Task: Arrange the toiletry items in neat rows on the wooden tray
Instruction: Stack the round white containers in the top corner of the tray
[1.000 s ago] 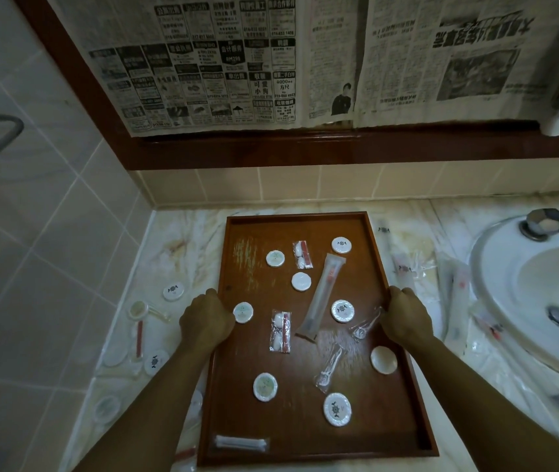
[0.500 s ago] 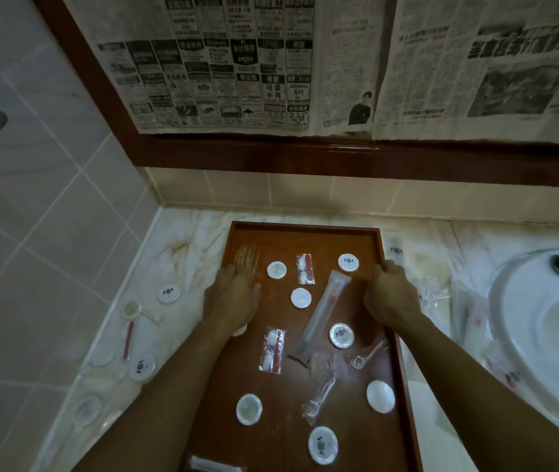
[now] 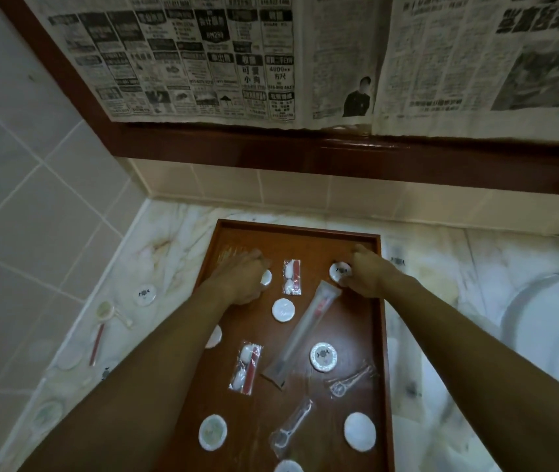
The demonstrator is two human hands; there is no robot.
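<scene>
Two hands of mine are out over the far end of the wooden tray [image 3: 378, 321], which lies lengthwise on the marble desk [image 3: 169, 240], its long axis running from my edge of the desk toward the tiled back wall, its far rim close to that wall and the sink [image 3: 550, 335] off to its right. Going down in size, the longest thing on the tray is the toothbrush packet [image 3: 305, 330], lying slantwise, upper end tipped toward the far right corner and lower end toward the middle, so it lines up with no edge. Next come two swab packets [image 3: 292, 276] [image 3: 246, 367], each roughly parallel to the long sides, then two clear-wrapped picks [image 3: 351, 379] [image 3: 291, 427], both askew, and last the scattered round soap discs. My left hand [image 3: 240, 277] rests knuckles-up near the far left corner with fingers curled, covering part of one disc [image 3: 266, 277]; I cannot tell whether it grips it. My right hand [image 3: 366, 270] is bent over another disc [image 3: 340, 271] near the far right corner, fingertips touching its edge, seemingly pinching it. I judge I am only starting the rows, beginning with the far one. Next, I think, both discs need sliding level with each other along the far rim, then the slanted toothbrush packet turned parallel to a side.
</scene>
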